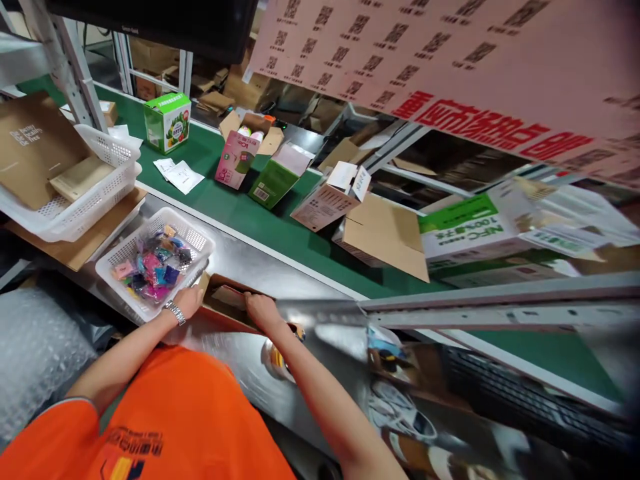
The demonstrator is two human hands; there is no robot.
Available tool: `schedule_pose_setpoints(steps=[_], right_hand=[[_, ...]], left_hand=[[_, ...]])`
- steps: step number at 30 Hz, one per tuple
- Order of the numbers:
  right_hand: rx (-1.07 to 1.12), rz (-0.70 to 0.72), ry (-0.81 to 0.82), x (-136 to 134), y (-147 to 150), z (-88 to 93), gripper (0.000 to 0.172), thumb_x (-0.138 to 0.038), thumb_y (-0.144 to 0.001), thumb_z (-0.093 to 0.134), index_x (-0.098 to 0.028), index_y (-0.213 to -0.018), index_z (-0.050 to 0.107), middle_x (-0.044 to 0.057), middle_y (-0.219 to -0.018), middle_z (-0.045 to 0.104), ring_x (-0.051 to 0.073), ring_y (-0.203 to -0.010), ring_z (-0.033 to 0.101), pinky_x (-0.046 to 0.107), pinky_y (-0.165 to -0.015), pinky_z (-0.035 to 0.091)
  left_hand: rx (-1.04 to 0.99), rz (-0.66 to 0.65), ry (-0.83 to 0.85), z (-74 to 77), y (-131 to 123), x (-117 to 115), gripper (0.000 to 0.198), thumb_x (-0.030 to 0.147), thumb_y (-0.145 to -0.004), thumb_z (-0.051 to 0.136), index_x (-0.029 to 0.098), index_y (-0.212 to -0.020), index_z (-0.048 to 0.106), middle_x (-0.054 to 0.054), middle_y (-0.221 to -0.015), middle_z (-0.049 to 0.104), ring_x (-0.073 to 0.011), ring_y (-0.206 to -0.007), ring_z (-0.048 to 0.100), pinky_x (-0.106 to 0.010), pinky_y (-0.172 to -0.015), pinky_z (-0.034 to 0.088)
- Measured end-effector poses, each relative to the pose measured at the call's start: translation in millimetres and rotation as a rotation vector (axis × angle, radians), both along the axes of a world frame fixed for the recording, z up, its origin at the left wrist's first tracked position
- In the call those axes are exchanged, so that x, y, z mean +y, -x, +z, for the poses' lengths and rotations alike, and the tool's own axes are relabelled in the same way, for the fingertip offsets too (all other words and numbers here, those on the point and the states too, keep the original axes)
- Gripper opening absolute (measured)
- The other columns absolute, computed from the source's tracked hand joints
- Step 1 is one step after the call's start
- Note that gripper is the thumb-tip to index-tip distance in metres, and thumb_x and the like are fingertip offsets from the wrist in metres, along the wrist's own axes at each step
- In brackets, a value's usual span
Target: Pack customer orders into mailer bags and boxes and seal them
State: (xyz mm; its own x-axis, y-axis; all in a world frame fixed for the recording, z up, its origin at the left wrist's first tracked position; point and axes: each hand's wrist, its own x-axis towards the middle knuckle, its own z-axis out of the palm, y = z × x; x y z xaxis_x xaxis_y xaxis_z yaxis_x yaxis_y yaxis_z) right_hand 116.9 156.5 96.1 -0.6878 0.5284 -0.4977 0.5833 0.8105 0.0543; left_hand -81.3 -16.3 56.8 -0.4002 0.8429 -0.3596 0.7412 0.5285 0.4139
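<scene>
An open cardboard box [227, 323] with a reddish-orange side lies on the metal worktop in front of me, its opening turned up. My left hand [189, 301], with a metal watch at the wrist, is closed on the flap at the box's left end. Over the right part of the opening, my right hand [263, 311] has its fingers curled at the box's edge; their tips are partly hidden. A white basket [111, 272] of small colourful packets stands beside my left hand. Under my right forearm is a roll of tape [275, 360], partly covered.
Several open cartons, including a pink one [233, 160] and a green one [273, 181], stand on the green conveyor [210, 203]. A larger white basket [75, 230] is at left, above bubble wrap [45, 353]. A metal rail [500, 301] and a keyboard [530, 393] are at right.
</scene>
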Motion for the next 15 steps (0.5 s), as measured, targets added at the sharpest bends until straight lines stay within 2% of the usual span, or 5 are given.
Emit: schedule_pose_setpoints(steps=[3,7,11,13,15], right_hand=[[0.011,0.001,0.017,4.1,3.2,-7.1,0.039,-0.008,-0.111,0.037,-0.009,-0.133,0.069,0.025,-0.121,0.084,0.033,-0.116,0.083,0.036,-0.094,0.057],[0.020,-0.009,0.039,6.2,-7.1,-7.9,0.038,-0.008,-0.108,0.043,-0.014,-0.135,0.069,0.019,-0.120,0.085,0.029,-0.111,0.082,0.032,-0.090,0.054],[0.207,-0.110,0.161,7.6,-23.2,-11.7,0.034,-0.005,-0.099,0.047,-0.018,-0.117,0.072,0.014,-0.114,0.085,0.024,-0.100,0.078,0.029,-0.084,0.048],[0.372,-0.156,0.266,7.7,-29.9,-14.6,0.028,-0.009,-0.098,0.046,-0.019,-0.105,0.071,0.012,-0.108,0.084,0.023,-0.095,0.074,0.030,-0.084,0.047],[0.488,-0.156,0.356,7.8,-34.8,-15.3,0.025,-0.013,-0.097,0.046,-0.020,-0.097,0.070,0.009,-0.100,0.081,0.021,-0.088,0.068,0.030,-0.082,0.045]], left_hand=[[-0.021,0.006,0.015,0.1,0.9,0.9,0.046,0.032,-0.120,0.036,0.006,-0.131,0.072,-0.021,-0.111,0.083,-0.0292,-0.103,0.081,-0.033,-0.092,0.059],[-0.050,0.024,0.033,-0.1,3.5,-0.1,0.046,0.036,-0.120,0.039,0.006,-0.135,0.070,-0.020,-0.110,0.083,-0.0301,-0.105,0.082,-0.034,-0.095,0.060],[-0.089,0.082,0.069,-2.1,4.2,-1.5,0.048,0.040,-0.118,0.045,0.006,-0.146,0.065,-0.022,-0.112,0.083,-0.0340,-0.105,0.083,-0.040,-0.096,0.062],[-0.094,0.120,0.004,-5.3,2.1,-2.4,0.051,0.035,-0.114,0.053,0.007,-0.157,0.056,-0.022,-0.120,0.082,-0.0360,-0.112,0.082,-0.044,-0.100,0.064],[-0.068,0.104,-0.178,-8.6,-0.9,-3.0,0.064,0.026,-0.107,0.062,0.011,-0.167,0.047,-0.024,-0.143,0.075,-0.0381,-0.133,0.075,-0.051,-0.113,0.061]])
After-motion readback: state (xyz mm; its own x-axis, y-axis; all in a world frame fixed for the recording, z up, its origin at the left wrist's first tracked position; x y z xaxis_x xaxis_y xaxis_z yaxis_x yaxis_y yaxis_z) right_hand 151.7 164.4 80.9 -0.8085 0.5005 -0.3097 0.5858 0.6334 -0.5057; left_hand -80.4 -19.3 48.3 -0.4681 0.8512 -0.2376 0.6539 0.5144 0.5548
